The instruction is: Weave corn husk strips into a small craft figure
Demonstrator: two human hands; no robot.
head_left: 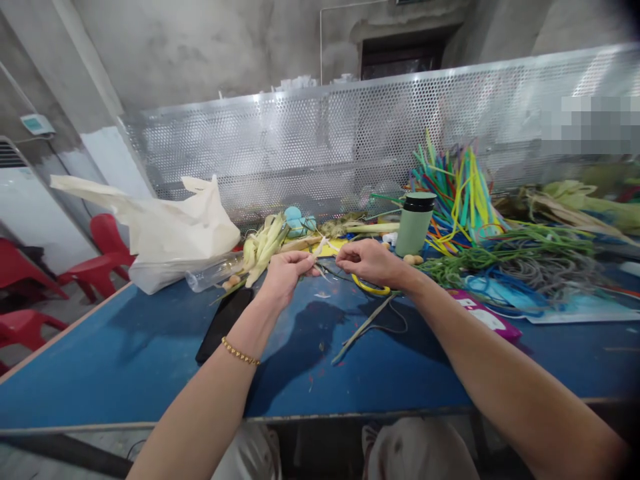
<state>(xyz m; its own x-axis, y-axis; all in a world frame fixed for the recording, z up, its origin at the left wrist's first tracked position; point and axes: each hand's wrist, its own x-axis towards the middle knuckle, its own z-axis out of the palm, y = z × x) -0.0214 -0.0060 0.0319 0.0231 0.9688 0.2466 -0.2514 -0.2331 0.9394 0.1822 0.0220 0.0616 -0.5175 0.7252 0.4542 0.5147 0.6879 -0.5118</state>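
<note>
My left hand [290, 270] is closed in a pinch on a pale strip of dried husk [320, 248], whose end sticks up past the fingertips. Just to the right, my right hand [367, 261] is also pinched, on what looks like a thin dark strand that runs between the two hands. Both hands hover above the blue table [295, 393]. Below the right hand lie a yellow loop [371, 287] and a greenish-grey cord [363, 330]. A bundle of pale husks [265, 247] rests beyond the left hand.
A white plastic bag [175, 233] and a black phone [225, 323] are on the left. A green tumbler [416, 223] stands behind my right hand, near colourful strips [460, 193], tangled cords [540, 260] and a purple packet [485, 313]. A perforated metal panel [300, 147] borders the back.
</note>
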